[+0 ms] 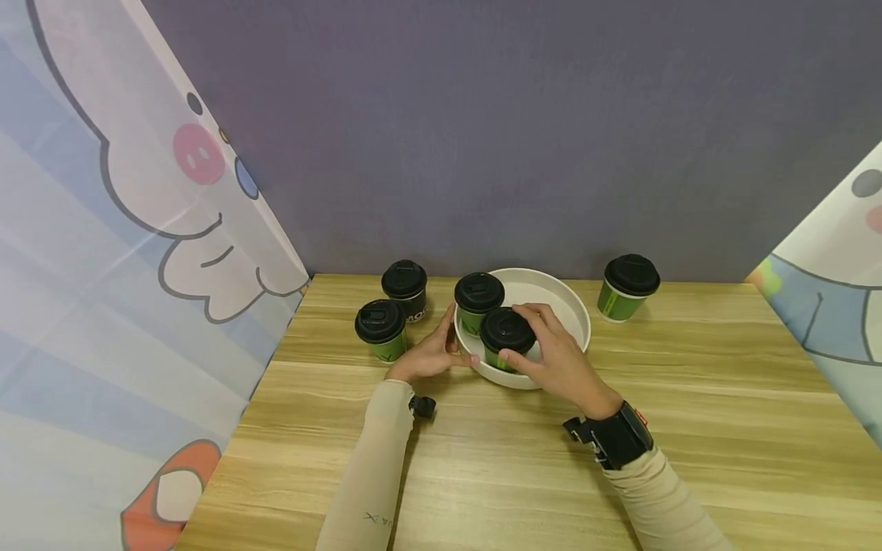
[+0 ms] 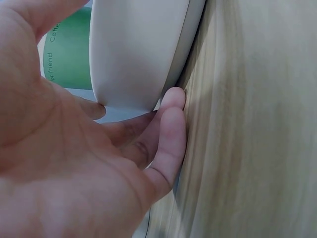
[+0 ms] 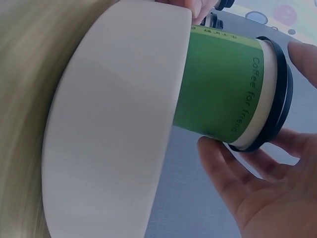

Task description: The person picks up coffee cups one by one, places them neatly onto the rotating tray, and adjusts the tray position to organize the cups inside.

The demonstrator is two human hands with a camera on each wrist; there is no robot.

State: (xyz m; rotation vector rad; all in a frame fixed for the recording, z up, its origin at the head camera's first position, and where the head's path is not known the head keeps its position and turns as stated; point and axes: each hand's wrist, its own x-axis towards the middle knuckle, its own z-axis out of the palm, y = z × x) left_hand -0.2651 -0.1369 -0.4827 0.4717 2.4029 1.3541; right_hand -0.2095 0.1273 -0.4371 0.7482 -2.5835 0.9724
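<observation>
A white round tray (image 1: 551,287) stands on the table with two green paper coffee cups with black lids in it. My right hand (image 1: 561,367) holds the nearer coffee cup (image 1: 507,329), its fingers and thumb about the lid and upper side. Behind it to the left is the other coffee cup (image 1: 480,292). My left hand (image 1: 430,356) holds the tray's left side. The left thumb lies at the rim, and the bent fingers (image 2: 171,134) touch the outer wall low down, by the tabletop. Inside the tray, the cup bottoms are hidden.
Left of the tray stand a black lidded cup (image 1: 405,291) and a green lidded cup (image 1: 381,330), close to my left hand. Another green cup (image 1: 628,287) stands at the right, near the grey back wall (image 1: 510,138). Printed cloth hangs on both sides.
</observation>
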